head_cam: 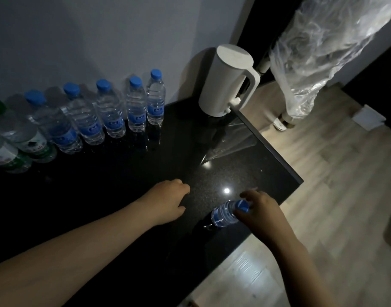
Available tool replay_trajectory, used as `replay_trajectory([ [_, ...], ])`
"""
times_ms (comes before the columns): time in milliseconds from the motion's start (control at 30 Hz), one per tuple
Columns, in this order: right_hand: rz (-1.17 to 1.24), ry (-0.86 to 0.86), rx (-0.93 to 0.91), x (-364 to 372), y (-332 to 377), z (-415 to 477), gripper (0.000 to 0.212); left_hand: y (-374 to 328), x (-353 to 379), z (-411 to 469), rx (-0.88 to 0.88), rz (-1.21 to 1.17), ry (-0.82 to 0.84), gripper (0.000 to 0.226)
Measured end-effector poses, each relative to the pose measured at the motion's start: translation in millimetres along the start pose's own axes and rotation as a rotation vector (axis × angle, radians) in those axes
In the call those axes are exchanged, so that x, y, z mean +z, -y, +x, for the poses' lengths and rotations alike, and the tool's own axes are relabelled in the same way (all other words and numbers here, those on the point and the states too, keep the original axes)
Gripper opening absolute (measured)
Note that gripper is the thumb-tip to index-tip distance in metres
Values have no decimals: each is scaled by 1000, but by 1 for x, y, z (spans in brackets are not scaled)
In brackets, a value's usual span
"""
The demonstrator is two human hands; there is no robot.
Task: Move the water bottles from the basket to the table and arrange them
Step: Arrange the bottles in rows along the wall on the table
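Observation:
Several clear water bottles with blue caps [135, 105] stand in a row along the wall on the black table [128, 173]. Bottles with green labels [28, 140] continue the row at the far left. Near the table's right front edge my right hand [259, 212] grips the blue cap of another water bottle [225, 214], which stands on the table. My left hand [168, 201] rests on the tabletop to its left, fingers curled, holding nothing. No basket is in view.
A white electric kettle [227, 80] stands at the table's back right corner. A plastic-wrapped object [318, 56] hangs or leans beyond it over the wooden floor [336, 196]. The table's right edge runs diagonally past my right hand.

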State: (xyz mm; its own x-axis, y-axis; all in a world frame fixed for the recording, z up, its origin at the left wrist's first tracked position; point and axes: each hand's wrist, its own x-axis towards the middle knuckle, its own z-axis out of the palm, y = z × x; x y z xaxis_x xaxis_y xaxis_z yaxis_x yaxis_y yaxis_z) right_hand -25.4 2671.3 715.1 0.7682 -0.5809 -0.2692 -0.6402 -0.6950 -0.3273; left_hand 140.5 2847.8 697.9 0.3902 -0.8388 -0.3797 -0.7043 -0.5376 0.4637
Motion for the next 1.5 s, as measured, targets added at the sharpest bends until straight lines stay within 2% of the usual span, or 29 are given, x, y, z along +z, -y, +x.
replay_trajectory([
  [233, -25, 28, -2, 12, -6, 10, 33, 4, 18, -13, -45, -68, 77, 47],
  [367, 63, -3, 10, 13, -11, 18, 22, 10, 16, -16, -61, -90, 84, 45],
  [567, 191, -22, 101, -6, -2, 47, 22, 17, 7, -15, -98, -104, 54, 45],
  [833, 195, -67, -30, -51, 40, 95, 24, 27, -4, -8, -141, -112, -34, 44],
  [1000, 99, -86, -161, -68, 72, 134, 21, 43, -21, -1, -188, -132, -104, 36],
  [1167, 20, -94, -264, -70, 103, 185, 19, 62, -35, 7, -252, -145, -147, 40],
  [1367, -26, -45, -293, -64, 132, 253, 28, 79, -51, 18, -335, -206, -187, 42],
  [1500, -63, -46, -304, -59, 153, 294, 26, 87, -58, 24, -350, -251, -236, 42],
])
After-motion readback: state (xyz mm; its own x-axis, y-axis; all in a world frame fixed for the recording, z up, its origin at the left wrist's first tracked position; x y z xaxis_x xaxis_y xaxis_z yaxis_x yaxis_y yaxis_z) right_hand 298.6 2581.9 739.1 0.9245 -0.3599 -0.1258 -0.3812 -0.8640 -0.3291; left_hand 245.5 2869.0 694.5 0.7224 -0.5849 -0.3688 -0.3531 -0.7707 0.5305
